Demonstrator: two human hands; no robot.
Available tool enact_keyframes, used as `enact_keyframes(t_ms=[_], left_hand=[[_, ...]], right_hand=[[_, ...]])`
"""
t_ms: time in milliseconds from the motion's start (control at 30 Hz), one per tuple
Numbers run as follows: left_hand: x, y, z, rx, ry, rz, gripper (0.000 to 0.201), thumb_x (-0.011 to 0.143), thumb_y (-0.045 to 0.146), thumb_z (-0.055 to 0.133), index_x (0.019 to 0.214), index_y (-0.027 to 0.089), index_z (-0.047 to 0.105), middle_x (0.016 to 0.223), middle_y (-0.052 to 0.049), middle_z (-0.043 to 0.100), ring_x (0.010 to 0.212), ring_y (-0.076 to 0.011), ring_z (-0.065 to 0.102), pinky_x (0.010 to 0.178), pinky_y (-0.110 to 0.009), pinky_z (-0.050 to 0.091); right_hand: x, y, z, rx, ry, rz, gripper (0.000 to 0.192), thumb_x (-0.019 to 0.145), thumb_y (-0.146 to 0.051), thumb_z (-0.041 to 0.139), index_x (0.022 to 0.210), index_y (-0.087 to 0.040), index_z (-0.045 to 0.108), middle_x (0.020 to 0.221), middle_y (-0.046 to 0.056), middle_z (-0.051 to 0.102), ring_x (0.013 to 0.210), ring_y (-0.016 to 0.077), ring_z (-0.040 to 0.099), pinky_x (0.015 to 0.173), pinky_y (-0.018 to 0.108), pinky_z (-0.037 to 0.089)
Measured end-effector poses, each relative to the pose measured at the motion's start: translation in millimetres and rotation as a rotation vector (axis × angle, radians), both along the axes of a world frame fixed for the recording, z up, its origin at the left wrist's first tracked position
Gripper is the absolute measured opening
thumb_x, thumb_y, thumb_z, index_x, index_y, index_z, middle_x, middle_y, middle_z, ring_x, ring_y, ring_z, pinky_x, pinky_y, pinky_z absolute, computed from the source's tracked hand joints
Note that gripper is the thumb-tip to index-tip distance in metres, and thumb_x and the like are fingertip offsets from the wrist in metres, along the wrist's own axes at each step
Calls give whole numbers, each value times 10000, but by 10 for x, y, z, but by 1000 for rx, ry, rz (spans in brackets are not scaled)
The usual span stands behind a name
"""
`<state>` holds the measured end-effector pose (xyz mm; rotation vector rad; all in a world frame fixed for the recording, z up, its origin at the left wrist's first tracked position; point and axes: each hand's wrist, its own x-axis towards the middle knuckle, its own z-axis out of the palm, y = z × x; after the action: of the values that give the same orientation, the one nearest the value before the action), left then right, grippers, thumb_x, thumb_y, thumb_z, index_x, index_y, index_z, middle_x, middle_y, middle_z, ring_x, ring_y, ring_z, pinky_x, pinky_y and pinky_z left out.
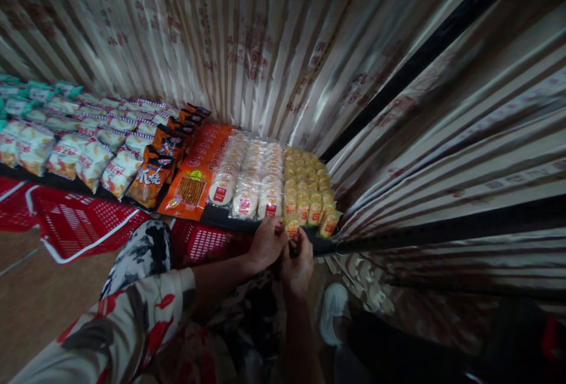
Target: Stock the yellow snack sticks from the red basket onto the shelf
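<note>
A low dark shelf (221, 216) carries rows of packaged snacks. My left hand (265, 244) and my right hand (297, 266) meet at its front edge. Both pinch a small yellow snack packet (292, 226) at the near end of the yellow packet rows (307, 186). To the left of these lie rows of white round cracker packs (247, 177), an orange pack of stick snacks (191, 190), and dark orange bags (152, 180). My left sleeve has a red and grey flower print.
Red plastic baskets (75, 225) sit on the floor under the shelf at left. Striped curtain fabric (274, 48) hangs behind the shelf and closes in on the right. More white and green snack bags (66, 148) fill the shelf's left end. A white shoe (332, 312) shows below.
</note>
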<state>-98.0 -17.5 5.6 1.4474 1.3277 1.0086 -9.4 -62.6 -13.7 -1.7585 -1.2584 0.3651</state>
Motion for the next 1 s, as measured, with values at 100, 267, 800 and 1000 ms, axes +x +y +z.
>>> enact_keyframes(t_ms=[100, 267, 800, 1000], left_hand=[[172, 21, -17, 5, 35, -34, 262, 729, 115, 532, 979, 167, 585, 942, -57, 588, 856, -161, 579, 836, -316, 497], [420, 40, -97, 37, 73, -75, 258, 751, 145, 497, 984, 190, 597, 942, -54, 603, 864, -168, 584, 817, -316, 513], [361, 145, -95, 686, 541, -487, 377, 871, 184, 410, 1239, 140, 481, 1306, -89, 514, 1305, -203, 328, 1102, -360, 284], [340, 255, -284, 838, 697, -576, 389, 933, 246, 349, 1293, 128, 439, 1377, -66, 461, 1334, -192, 293, 1099, -312, 246]], right_hand=[[136, -2, -73, 16, -77, -27, 571, 818, -476, 479, 1267, -123, 470, 1088, 156, 564, 918, 229, 595, 815, 386, 493], [331, 46, -191, 62, -115, -123, 618, 807, -530, 457, 1248, -97, 489, 1088, 183, 568, 933, 262, 583, 812, 410, 476], [506, 304, -260, 62, -189, -298, 590, 809, -433, 452, 1264, -57, 461, 1106, 209, 573, 1012, 300, 539, 898, 429, 418], [526, 344, -313, 83, -244, -329, 518, 837, -390, 431, 1238, -66, 483, 1108, 210, 577, 1047, 307, 521, 919, 436, 390]])
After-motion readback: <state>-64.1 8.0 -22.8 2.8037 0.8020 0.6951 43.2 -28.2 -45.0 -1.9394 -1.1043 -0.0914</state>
